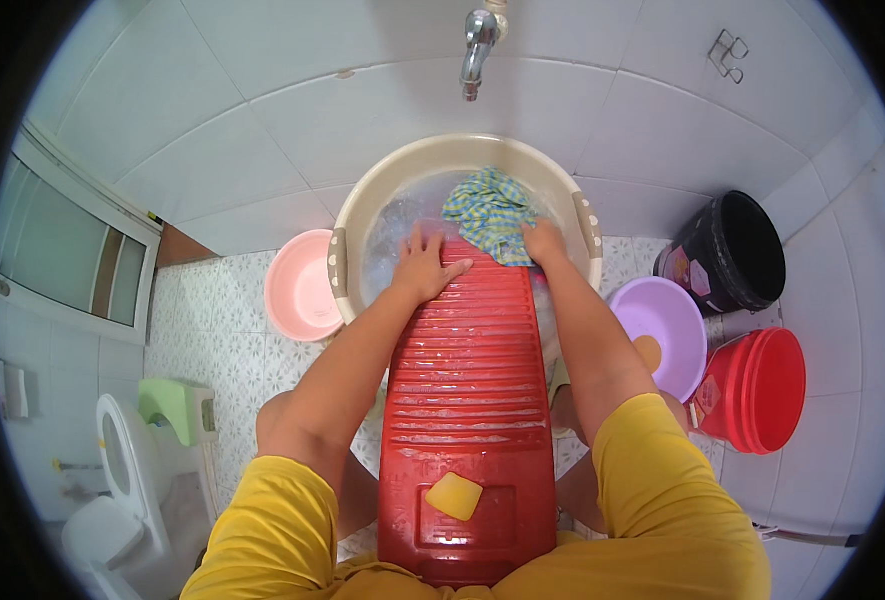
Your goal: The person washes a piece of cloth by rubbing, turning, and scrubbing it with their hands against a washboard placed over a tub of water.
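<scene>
A red ridged washboard (467, 370) slopes from my lap into a large beige basin (442, 146) of cloudy water. My left hand (423, 268) rests on the board's upper left edge, fingers spread and holding nothing. At the board's far right corner, my right hand (544, 243) is closed on a bunched blue, green and yellow checked cloth (490, 212). That cloth lies partly over the board's top end and partly over the water. On the flat near part of the board sits a yellow bar of soap (453, 496).
A tap (477, 55) sticks out of the tiled wall above the basin. To the left are a pink basin (302, 290), a green stool (177, 405) and a toilet (122, 480). At right stand a purple basin (677, 335), a black bucket (732, 250) and a red bucket (757, 390).
</scene>
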The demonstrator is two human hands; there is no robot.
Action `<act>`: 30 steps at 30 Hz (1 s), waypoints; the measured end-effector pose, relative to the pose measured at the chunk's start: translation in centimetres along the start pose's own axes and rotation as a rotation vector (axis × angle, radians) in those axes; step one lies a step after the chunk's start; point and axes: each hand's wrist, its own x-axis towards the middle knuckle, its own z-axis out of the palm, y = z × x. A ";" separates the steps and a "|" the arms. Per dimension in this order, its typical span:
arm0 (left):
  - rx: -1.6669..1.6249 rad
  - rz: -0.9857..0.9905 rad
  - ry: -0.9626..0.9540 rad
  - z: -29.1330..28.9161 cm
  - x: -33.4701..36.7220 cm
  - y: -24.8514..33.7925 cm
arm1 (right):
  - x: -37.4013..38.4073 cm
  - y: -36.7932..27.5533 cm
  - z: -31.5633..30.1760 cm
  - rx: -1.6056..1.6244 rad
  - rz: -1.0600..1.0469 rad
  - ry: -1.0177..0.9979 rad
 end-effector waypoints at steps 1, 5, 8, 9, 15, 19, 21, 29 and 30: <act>-0.053 -0.067 0.096 0.2 0.1 -0.3 | 0.1 -0.7 -1.2 -0.157 0.070 -0.035; -0.328 -0.124 0.017 0.6 1.4 -2.4 | 0.5 -4.7 -7.7 -0.308 -0.040 -0.090; -0.668 -0.247 0.085 0.1 1.0 -4.4 | -2.1 -11.0 -11.2 -0.177 0.088 -0.044; -0.880 -0.260 -0.007 -0.5 0.8 -4.0 | -2.9 -11.6 -11.1 -0.182 0.095 -0.034; -1.187 -0.418 -0.002 -2.0 -0.3 -1.7 | -3.8 -6.3 -5.9 -0.570 -0.401 -0.218; -1.145 -0.430 0.031 -2.7 -0.3 -2.8 | -2.4 -2.1 -3.4 -0.576 -0.112 -0.545; -1.154 -0.448 0.022 -1.9 -0.1 -4.0 | -2.6 -1.3 -2.1 -0.702 -0.025 -0.736; -0.975 -0.488 0.083 -1.9 -1.0 -3.7 | -2.4 -4.9 -6.3 -0.333 0.009 -0.529; -0.981 -0.485 0.072 -1.8 -0.8 -3.3 | -2.7 -5.8 -7.6 -0.028 0.350 -0.506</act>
